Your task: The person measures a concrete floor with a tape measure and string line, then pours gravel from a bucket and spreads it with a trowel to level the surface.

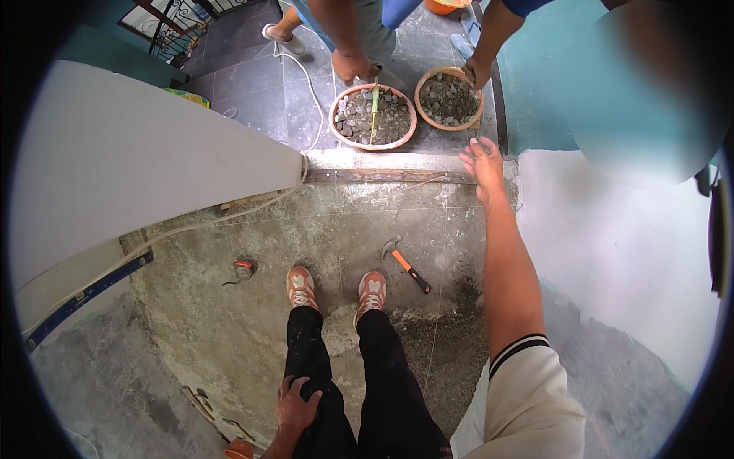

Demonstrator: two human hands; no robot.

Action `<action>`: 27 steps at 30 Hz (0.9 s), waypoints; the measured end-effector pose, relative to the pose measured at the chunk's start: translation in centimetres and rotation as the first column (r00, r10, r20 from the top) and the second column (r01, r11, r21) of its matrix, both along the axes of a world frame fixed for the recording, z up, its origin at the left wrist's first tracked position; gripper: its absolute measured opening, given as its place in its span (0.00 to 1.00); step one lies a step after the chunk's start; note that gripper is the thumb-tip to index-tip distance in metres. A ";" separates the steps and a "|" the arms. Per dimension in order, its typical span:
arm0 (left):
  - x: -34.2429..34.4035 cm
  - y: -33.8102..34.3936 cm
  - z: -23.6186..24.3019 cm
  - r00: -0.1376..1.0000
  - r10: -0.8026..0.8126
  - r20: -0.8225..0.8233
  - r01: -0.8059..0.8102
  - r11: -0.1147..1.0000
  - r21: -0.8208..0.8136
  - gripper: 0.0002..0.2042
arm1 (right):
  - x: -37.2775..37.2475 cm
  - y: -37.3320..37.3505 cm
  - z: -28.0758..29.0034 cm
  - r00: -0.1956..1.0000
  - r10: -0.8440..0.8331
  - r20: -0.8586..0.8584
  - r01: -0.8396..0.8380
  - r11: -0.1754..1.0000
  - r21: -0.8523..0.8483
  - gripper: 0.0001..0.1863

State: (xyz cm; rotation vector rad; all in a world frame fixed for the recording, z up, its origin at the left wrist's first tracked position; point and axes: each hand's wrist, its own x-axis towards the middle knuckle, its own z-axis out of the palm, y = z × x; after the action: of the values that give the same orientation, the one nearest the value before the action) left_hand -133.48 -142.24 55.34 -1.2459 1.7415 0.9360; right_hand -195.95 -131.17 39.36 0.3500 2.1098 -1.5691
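My right arm stretches forward over the step, and my right hand (483, 164) is open with its fingers apart. It is nearest to the round orange basin (448, 99) of broken rubble, just short of its rim. Another person's hand (479, 73) grips that basin's right edge. To its left stands an oval orange basin (372, 116), also filled with rubble, with a long green and yellow tool (375, 107) lying across it. A second hand of another person (354, 67) is at its far rim. My left hand (297, 405) rests on my left thigh, fingers spread.
On the rough concrete floor lie an orange and black claw hammer (405, 264) and a small red and black tool (242, 269). A blue level (95, 298) leans along the left wall. A pale cable (313, 99) runs over the step edge (390, 162). White walls stand both sides.
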 end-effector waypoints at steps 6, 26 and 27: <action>0.9 -0.1 -0.5 0.999 -0.045 -0.007 0.045 0.998 0.035 0.26 | -0.1 -0.9 -0.3 0.986 0.142 0.082 -0.154 0.974 0.167 0.33; -0.7 -4.1 -0.5 0.989 0.134 -0.057 -0.137 0.988 -0.067 0.21 | -1.2 -21.9 -17.7 0.949 0.291 0.121 -0.253 0.933 -0.256 0.13; -0.3 -4.1 -0.6 0.989 0.131 -0.064 -0.135 0.989 -0.067 0.21 | -0.5 -21.1 -17.9 0.951 0.274 0.142 -0.237 0.944 -0.230 0.13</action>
State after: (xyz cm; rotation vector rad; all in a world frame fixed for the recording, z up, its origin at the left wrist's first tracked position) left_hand -133.81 -146.30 54.73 -1.4078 1.7685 1.0038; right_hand -196.41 -152.24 21.44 0.1250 1.7593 -1.5300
